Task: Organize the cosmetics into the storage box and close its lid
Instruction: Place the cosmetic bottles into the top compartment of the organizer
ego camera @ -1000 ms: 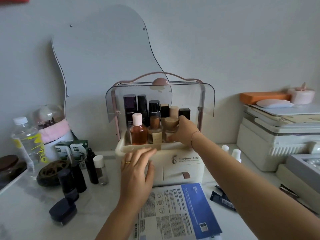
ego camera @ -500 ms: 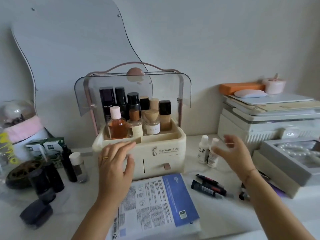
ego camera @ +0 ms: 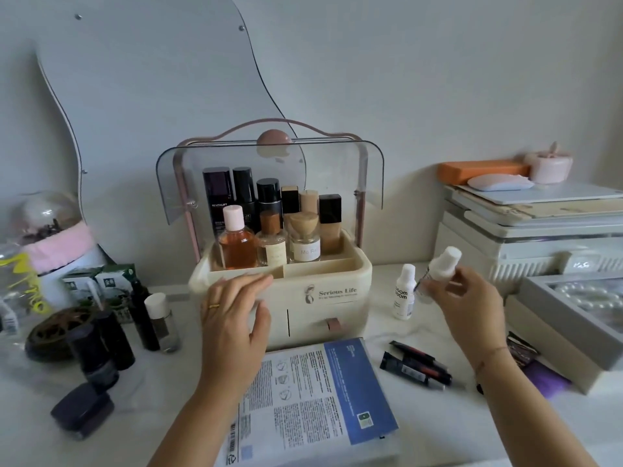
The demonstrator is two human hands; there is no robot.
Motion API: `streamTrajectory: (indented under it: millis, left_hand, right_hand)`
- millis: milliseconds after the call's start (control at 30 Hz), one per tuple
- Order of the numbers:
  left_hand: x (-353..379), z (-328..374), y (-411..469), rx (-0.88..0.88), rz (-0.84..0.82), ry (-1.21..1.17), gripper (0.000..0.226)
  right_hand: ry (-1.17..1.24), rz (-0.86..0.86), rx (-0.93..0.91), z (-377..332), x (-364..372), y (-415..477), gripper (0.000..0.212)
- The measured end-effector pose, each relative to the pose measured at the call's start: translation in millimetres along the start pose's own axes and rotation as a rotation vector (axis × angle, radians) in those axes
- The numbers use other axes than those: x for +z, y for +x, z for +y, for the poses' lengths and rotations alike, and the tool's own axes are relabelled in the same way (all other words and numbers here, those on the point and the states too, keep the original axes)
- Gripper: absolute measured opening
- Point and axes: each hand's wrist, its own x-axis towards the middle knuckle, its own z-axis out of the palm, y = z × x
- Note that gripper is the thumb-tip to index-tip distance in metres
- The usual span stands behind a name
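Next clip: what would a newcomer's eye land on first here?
The cream storage box stands mid-table, its clear lid raised and bottles packed along its back row. To its right, the right hand holds a small white bottle tilted in the air. The left hand lies open at the box's front left corner.

- Wavy mirror [ego camera: 151,96] hangs on the wall.
- Glass dome [ego camera: 43,214] stands low left of the mirror.
- Orange block [ego camera: 482,171] and pale mouse [ego camera: 499,182] lie well right of the mirror.

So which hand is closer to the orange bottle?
Left. The left hand is at the storage box front, below the orange bottle; the right hand is off to its right.
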Motion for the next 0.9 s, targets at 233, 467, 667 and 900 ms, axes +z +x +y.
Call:
streamTrajectory:
  millis: [233,467,667,900]
  left_hand:
    - [-1.8,-0.6,-1.1,-0.007,-0.012,-0.018,0.037]
    - [-6.3,-1.4,-0.1,-0.012,-0.07,-0.02,0.04]
    - [-4.0,-2.4,-0.3,-0.01,-0.043,-0.03,0.041]
    - [-3.6,-2.6,-0.8,-0.012,-0.044,-0.028,0.04]
  right_hand:
    - [0.227,-0.202,-0.296,-97.5,35.6,-22.3,0.034]
    - [-0.125,-0.256,-0.298,-119.8,83.7,16.8,0.026]
    - [-0.294,-0.441,-0.169,-122.9,101.4,42.7,0.021]
    - [-0.376,-0.519,-0.12,-125.4,106.1,48.7,0.023]
